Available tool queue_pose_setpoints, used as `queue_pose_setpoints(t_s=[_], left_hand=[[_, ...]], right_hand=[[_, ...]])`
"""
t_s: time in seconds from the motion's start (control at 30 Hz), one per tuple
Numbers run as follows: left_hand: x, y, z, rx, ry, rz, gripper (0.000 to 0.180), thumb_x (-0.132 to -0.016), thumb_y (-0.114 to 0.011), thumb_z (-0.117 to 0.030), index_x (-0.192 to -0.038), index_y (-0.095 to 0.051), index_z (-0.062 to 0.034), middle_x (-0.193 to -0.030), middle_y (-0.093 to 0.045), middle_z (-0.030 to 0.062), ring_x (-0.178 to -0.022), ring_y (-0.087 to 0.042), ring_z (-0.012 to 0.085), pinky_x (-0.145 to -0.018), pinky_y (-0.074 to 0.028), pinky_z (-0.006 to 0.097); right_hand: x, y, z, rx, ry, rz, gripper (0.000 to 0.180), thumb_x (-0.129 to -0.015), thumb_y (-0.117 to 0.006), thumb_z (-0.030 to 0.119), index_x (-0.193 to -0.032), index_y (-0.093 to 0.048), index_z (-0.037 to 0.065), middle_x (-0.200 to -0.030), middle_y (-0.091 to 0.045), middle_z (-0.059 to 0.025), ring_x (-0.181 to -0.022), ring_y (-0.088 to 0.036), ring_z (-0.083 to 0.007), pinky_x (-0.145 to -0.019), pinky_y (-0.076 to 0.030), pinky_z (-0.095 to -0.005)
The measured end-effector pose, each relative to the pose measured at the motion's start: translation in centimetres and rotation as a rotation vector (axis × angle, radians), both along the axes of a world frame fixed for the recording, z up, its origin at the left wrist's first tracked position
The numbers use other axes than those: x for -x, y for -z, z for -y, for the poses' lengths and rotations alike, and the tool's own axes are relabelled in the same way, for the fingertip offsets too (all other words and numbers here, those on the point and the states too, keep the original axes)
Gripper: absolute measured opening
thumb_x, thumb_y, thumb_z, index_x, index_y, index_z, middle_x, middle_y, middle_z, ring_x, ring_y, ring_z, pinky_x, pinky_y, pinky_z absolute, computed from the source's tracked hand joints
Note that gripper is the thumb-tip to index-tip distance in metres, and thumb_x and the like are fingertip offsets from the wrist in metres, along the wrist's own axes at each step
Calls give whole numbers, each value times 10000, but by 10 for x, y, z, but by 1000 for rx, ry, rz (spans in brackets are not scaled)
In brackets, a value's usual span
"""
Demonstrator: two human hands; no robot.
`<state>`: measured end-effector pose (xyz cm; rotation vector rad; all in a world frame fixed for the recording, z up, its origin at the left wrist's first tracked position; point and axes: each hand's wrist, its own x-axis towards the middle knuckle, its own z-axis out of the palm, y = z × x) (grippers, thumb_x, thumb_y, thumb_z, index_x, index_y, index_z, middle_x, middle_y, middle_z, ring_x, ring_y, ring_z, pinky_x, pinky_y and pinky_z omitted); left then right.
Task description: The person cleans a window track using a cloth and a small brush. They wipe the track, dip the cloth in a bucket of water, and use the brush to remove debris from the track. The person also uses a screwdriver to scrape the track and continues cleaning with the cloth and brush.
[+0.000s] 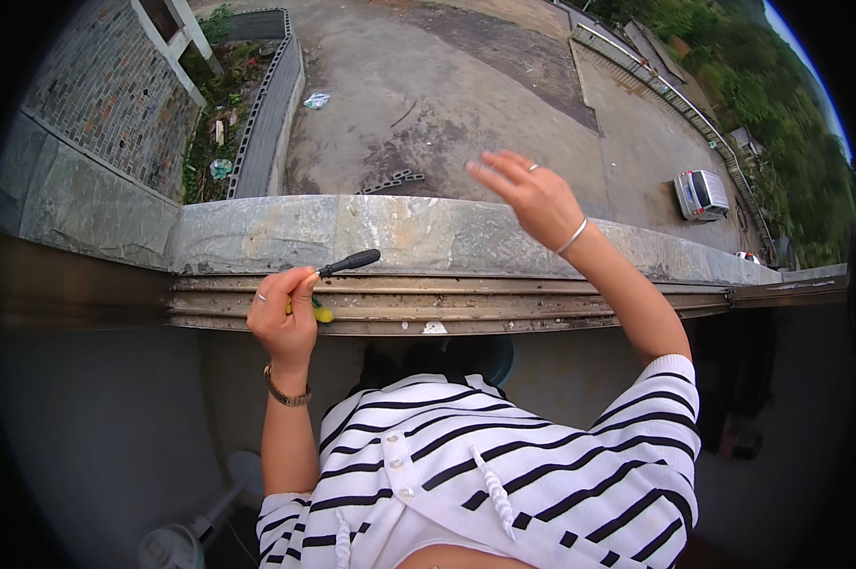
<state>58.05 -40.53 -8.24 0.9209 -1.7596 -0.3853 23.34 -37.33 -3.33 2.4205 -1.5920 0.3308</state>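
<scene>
Left hand (284,313): fingers are closed around a black-handled tool (350,264), over the left part of the window track (504,302).
Yellow-green piece (324,314): shows just below this hand; whether it joins the tool, one cannot tell.
Right hand (539,204): fingers stretched, nothing visible held, above the stone sill's outer edge (428,201).
Tool handle: if the pinch loosens, it could perhaps fall beyond that edge.
</scene>
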Motion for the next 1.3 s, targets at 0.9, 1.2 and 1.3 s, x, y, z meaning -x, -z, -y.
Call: queue_pose_setpoints(t_s=[0.9, 1.2, 1.3], left_hand=[[-1, 0, 1, -32, 9, -17, 67, -829, -727, -11, -876, -680, -14, -778, -680, 90, -676, -637, 200, -614, -496, 273], [-1, -1, 1, -17, 5, -8, 66, -827, -730, -14, -870, -680, -14, -777, -680, 90, -677, -638, 202, -615, -498, 273], [0, -1, 1, -37, 3, -5, 64, -828, -730, -16, -868, -679, -12, -777, -680, 90, -677, -638, 202, -616, -498, 271]], right_hand=[[-52, 0, -26, -525, -555, 267, 487, -758, -651, 33, -1221, -646, 182, -1415, -480, -115, -1309, -448, -330, -1000, -431, -427], [-69, 15, -16, -540, -577, 261, 324, -738, -674, 66, -1058, -684, 115, -1434, -461, -102, -1373, -373, -317, -1066, -362, -443], [-72, 20, -9, -531, -625, 293, 183, -773, -654, 85, -956, -668, 86, -1365, -521, -103, -1316, -434, -315, -1042, -379, -440]])
